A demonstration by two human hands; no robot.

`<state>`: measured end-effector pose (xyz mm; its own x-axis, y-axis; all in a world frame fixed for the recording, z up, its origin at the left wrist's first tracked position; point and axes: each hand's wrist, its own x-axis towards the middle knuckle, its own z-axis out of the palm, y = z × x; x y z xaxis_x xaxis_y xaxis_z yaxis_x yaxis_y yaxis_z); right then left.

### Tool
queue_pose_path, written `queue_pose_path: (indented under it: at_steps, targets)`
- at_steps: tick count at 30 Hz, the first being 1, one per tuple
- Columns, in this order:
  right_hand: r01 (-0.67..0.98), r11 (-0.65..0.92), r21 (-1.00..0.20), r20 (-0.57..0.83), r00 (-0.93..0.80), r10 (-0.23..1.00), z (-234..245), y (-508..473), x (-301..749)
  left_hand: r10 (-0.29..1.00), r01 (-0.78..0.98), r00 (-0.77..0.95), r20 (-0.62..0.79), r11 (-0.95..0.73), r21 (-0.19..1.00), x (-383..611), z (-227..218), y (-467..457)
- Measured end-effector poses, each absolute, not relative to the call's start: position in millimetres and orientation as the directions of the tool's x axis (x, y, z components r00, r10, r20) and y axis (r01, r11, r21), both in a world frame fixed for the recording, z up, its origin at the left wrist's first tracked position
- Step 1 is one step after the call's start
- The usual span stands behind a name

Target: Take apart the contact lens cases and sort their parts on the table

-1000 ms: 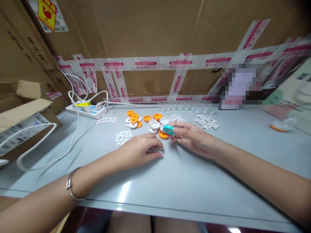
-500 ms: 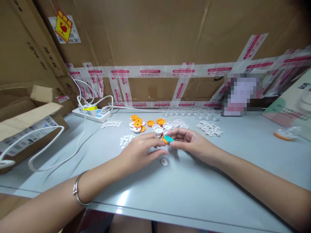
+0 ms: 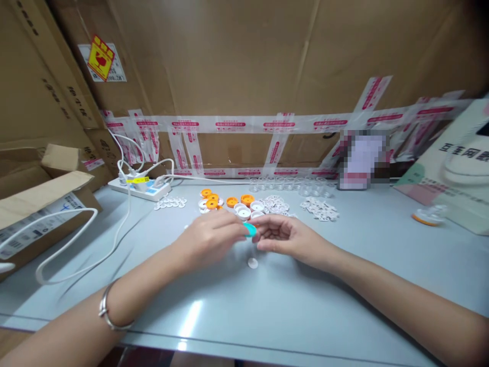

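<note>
My left hand [image 3: 214, 237] pinches a small round teal piece [image 3: 250, 230] between thumb and fingers, a little above the table. Just right of it, my right hand [image 3: 286, 235] has loosely curled fingers with the thumb apart, and I see nothing held in it. Its fingertips are close to the teal piece; whether they touch cannot be made out. In front of both hands lies a small white disc [image 3: 252, 263]. Behind them are white round cups [image 3: 243, 213] and orange round cups [image 3: 232, 202], partly hidden by my fingers.
Farther back lie white small parts [image 3: 321, 209], another white pile [image 3: 275, 205] and clear round pieces [image 3: 282, 183]. A power strip [image 3: 141, 188] with white cables and a cardboard box [image 3: 46, 214] are on the left. On the right stand a blurred-out phone [image 3: 361, 163] and an orange-based clear piece [image 3: 426, 216].
The teal piece has passed from my right fingers to my left hand and now lies flatter. My right fingers have loosened. The whole view has shifted slightly.
</note>
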<state>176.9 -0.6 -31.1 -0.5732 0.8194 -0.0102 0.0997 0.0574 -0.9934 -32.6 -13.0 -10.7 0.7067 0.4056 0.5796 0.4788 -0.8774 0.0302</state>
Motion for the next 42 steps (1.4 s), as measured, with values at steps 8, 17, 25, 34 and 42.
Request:
queue_pose_path:
  at_steps: [8, 17, 25, 34, 42]
  targets:
    - [0.127, 0.089, -0.988, 0.033, -0.389, 0.921, -21.1, 6.0, 189.1, 0.756, 0.856, 0.416, 0.505, -0.513, 0.063, -107.0, -2.9, 53.2]
    - [0.170, 0.103, -0.980, 0.026, -0.407, 0.913, -19.6, 3.8, 186.6, 0.868, 0.897, 0.411, 0.278, -0.439, 0.045, -112.3, -28.0, 71.9]
    - [0.177, 0.147, -0.973, 0.060, -0.420, 0.906, -22.1, 6.4, 191.2, 0.865, 0.904, 0.384, 0.321, -0.423, 0.058, -106.8, -26.4, 71.2]
    - [0.494, 0.373, -0.785, 0.401, -0.053, 0.915, 5.8, 31.7, 239.1, 0.603, 0.513, 0.789, 0.122, -0.754, 0.411, -26.5, -4.2, -18.8]
    - [0.915, -0.313, -0.254, 0.451, 0.399, 0.799, 2.4, 75.8, 369.9, 0.569, 0.441, 0.796, 0.207, -0.779, 0.446, -19.5, -20.2, -21.5]
